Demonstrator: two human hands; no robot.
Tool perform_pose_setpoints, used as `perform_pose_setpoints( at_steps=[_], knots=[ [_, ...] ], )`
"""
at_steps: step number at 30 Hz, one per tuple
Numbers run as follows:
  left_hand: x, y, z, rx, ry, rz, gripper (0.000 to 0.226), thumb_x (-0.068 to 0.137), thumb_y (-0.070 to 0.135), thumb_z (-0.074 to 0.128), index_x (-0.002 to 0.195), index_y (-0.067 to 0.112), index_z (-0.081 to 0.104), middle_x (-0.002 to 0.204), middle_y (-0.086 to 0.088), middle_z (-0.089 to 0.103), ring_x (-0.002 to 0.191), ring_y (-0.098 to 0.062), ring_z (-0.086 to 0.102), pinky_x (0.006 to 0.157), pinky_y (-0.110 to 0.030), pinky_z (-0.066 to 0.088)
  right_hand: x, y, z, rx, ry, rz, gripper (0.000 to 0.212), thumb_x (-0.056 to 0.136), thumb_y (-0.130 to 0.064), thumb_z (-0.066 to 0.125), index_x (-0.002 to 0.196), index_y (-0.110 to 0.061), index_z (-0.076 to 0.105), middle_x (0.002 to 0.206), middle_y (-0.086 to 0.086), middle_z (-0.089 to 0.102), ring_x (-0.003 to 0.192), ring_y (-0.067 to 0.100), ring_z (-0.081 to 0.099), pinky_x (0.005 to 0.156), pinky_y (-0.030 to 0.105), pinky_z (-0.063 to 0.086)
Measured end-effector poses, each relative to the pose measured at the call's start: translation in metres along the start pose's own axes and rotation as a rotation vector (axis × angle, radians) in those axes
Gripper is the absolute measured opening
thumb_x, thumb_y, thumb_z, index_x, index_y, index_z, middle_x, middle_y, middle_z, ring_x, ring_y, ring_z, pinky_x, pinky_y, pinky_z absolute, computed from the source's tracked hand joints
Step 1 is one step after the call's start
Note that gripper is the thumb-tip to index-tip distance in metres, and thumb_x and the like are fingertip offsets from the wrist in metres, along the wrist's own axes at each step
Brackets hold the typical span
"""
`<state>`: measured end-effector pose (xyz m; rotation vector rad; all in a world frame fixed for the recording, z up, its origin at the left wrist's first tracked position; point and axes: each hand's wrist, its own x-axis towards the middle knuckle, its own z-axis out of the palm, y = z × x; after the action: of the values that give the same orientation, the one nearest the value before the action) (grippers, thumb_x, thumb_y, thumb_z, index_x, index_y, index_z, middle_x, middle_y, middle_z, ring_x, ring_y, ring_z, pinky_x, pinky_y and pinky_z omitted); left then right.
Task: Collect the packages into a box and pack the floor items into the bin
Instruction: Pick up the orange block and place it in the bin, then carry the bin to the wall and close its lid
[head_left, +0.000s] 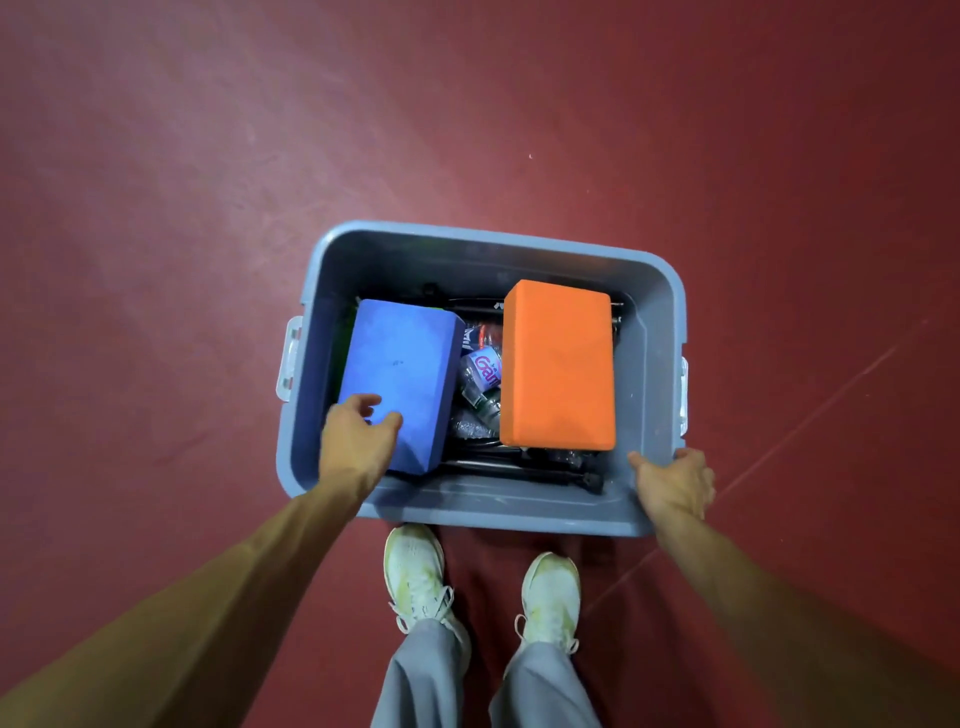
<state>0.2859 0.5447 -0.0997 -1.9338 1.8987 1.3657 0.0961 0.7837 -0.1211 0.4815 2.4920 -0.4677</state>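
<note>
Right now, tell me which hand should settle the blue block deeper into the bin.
Left. The left hand is on the blue block; the right hand holds the bin rim, beyond the orange block.

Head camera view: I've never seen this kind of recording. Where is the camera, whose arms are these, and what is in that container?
There is no machine here. A person wears one wide-angle camera on the head, and it looks down past their own arms to their shoes on a red floor.

In front of the feet stands a grey-blue plastic bin. Inside it, a blue foam block lies on the left and an orange foam block on the right. Clear plastic bottles show between them, and black rods lie underneath.

The left hand reaches over the near corner of the blue block with its fingers spread, not gripping it. The right hand holds the bin's rim at the near right corner, thumb inside.
</note>
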Motion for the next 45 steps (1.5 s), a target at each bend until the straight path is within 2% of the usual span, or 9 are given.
perform_pose_setpoints(
  at_steps=[4,6,10,15,23,28,31,37,45],
  knots=[
    [0.025,-0.024,-0.004,0.135,0.461,-0.146,0.049,0.08,0.029,0.066,0.124,0.01,0.052,0.131,-0.017,0.044,0.118,-0.037,0.046,0.101,-0.047,0.034,0.023,0.016,0.012,-0.057,0.062,-0.032,0.065,0.093,-0.043,0.051,0.139,-0.002,0.032,0.143,0.026,0.033,0.133,0.042,0.031,0.107,0.05,0.029],
    [0.04,-0.036,-0.008,0.102,0.547,-0.293,0.061,0.08,0.036,0.07,0.128,0.008,0.046,0.135,-0.018,0.04,0.124,-0.037,0.04,0.103,-0.048,0.028,0.037,0.023,0.021,-0.012,0.039,-0.043,0.06,0.097,-0.043,0.042,0.138,0.0,0.032,0.139,0.03,0.04,0.128,0.046,0.039,0.104,0.051,0.032],
    [0.067,-0.07,-0.009,0.028,0.326,-0.295,0.058,0.084,0.041,0.066,0.121,0.0,0.049,0.123,-0.023,0.055,0.114,-0.041,0.052,0.093,-0.045,0.041,0.062,0.041,0.016,-0.037,0.007,-0.152,0.049,0.094,-0.051,0.042,0.117,-0.01,0.053,0.119,0.024,0.061,0.11,0.045,0.055,0.096,0.051,0.043],
    [0.088,-0.092,-0.015,0.121,0.262,-0.215,0.048,0.093,0.042,0.053,0.103,-0.004,0.056,0.106,-0.03,0.061,0.101,-0.045,0.055,0.078,-0.043,0.041,0.081,0.044,0.018,0.013,-0.055,-0.228,0.04,0.089,-0.055,0.049,0.105,-0.021,0.065,0.108,0.014,0.068,0.098,0.037,0.062,0.089,0.046,0.049],
    [0.076,-0.092,-0.018,0.212,0.376,-0.112,0.047,0.092,0.046,0.053,0.092,-0.001,0.059,0.094,-0.031,0.063,0.095,-0.048,0.055,0.073,-0.043,0.04,0.082,0.031,0.016,0.063,0.066,-0.234,0.045,0.09,-0.047,0.054,0.11,-0.009,0.066,0.11,0.025,0.066,0.109,0.042,0.056,0.094,0.044,0.045],
    [0.039,-0.072,-0.048,0.173,0.396,-0.204,0.05,0.089,0.047,0.058,0.092,-0.002,0.064,0.092,-0.032,0.062,0.091,-0.047,0.056,0.077,-0.045,0.043,0.056,-0.009,-0.031,-0.045,0.03,-0.254,0.048,0.09,-0.048,0.053,0.11,-0.006,0.063,0.115,0.028,0.061,0.113,0.042,0.052,0.091,0.041,0.044],
    [-0.002,-0.048,-0.082,0.114,0.377,-0.259,0.049,0.088,0.047,0.059,0.092,-0.002,0.065,0.086,-0.029,0.061,0.079,-0.04,0.053,0.071,-0.042,0.041,0.025,-0.033,-0.074,-0.104,-0.005,-0.279,0.049,0.091,-0.049,0.052,0.111,-0.006,0.062,0.118,0.029,0.058,0.111,0.042,0.053,0.089,0.04,0.044],
    [-0.093,0.039,-0.185,0.014,0.324,-0.269,0.049,0.088,0.048,0.058,0.091,-0.001,0.065,0.091,-0.029,0.064,0.088,-0.043,0.059,0.073,-0.041,0.043,-0.058,-0.095,-0.183,-0.143,-0.038,-0.317,0.047,0.093,-0.045,0.052,0.111,-0.003,0.062,0.113,0.028,0.062,0.09,0.038,0.059,0.068,0.033,0.041],
    [-0.175,0.163,-0.336,-0.015,0.35,-0.136,0.056,0.089,0.053,0.053,0.092,-0.002,0.062,0.095,-0.029,0.064,0.091,-0.043,0.06,0.073,-0.042,0.045,-0.163,-0.205,-0.314,-0.056,-0.005,-0.406,0.047,0.09,-0.043,0.055,0.112,-0.002,0.063,0.117,0.03,0.062,0.108,0.045,0.058,0.088,0.041,0.047]
  ],
)
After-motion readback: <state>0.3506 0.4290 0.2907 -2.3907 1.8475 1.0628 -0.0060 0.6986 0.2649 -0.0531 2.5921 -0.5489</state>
